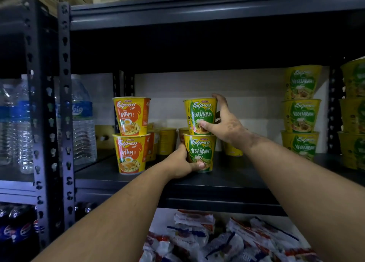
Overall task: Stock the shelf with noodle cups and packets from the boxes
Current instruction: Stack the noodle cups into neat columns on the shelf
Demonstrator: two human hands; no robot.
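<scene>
Stacking step, centre of frame: right hand (223,123) grips upper green cup (200,114), seating it on lower green cup (200,153), gripped by left hand (180,163) on shelf (227,180); next move likely calls for squaring, then release

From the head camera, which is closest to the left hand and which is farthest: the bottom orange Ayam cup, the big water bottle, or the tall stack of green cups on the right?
Measured from the left hand:
1. Bottom Ayam cup, just to its left.
2. Big water bottle, farther left, past the shelf post.
3. Stack of green Vegetarian cups, far off to the right.
</scene>
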